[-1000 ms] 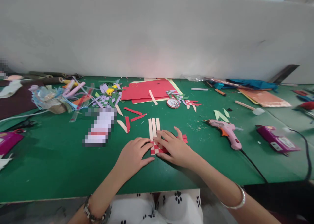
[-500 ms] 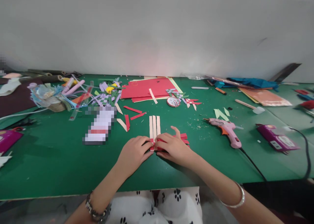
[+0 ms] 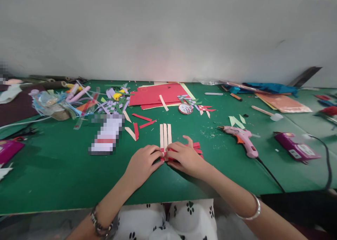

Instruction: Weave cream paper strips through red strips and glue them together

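Between my hands lies a small weave of paper strips on the green table. Three cream paper strips (image 3: 165,134) point away from me, and red paper strips (image 3: 197,147) stick out to the right beyond my right hand. My left hand (image 3: 144,161) pinches the left edge of the weave with thumb and fingers. My right hand (image 3: 188,159) presses and grips the red strips beside it, its index finger or another finger raised. The fingers hide most of the crossing, where a red and cream check shows.
Loose red strips (image 3: 142,117) and a cream strip (image 3: 131,133) lie ahead to the left. Red paper sheets (image 3: 155,94) are at the back. A pink glue gun (image 3: 243,138) with a black cord and a purple box (image 3: 296,147) lie to the right. Woven scraps (image 3: 112,105) are back left.
Almost nothing differs. Both hands stay at the weave in the same grip, and the whole view shifts very slightly.
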Action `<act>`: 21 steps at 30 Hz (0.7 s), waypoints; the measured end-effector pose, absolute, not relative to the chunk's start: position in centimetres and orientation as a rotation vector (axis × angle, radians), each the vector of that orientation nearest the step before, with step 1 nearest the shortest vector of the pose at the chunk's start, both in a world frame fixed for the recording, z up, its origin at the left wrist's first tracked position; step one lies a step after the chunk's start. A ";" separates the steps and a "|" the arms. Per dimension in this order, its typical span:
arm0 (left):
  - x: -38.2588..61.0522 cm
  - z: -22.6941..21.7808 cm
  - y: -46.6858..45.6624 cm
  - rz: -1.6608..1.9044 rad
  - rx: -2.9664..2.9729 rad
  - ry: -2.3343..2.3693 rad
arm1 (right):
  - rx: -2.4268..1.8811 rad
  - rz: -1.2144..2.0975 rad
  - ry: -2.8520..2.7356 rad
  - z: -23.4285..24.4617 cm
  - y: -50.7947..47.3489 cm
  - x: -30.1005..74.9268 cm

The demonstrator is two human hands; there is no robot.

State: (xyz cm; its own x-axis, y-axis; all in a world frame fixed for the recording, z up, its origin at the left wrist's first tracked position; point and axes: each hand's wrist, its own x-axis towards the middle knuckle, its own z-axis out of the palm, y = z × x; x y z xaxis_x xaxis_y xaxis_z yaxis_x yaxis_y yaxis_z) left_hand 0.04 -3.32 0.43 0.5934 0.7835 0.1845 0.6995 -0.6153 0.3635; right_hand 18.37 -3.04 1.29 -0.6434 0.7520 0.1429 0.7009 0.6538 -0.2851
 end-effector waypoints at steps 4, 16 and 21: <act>0.0 0.1 -3.4 0.537 2.535 1.333 | -1.175 0.348 -2.632 1.6 -3.1 18.3; 1.6 0.6 -3.4 0.472 2.343 1.654 | -1.067 0.239 -2.878 2.7 2.3 17.9; 1.4 0.5 -3.0 0.541 2.193 1.591 | -1.056 0.166 -2.986 3.8 3.3 17.1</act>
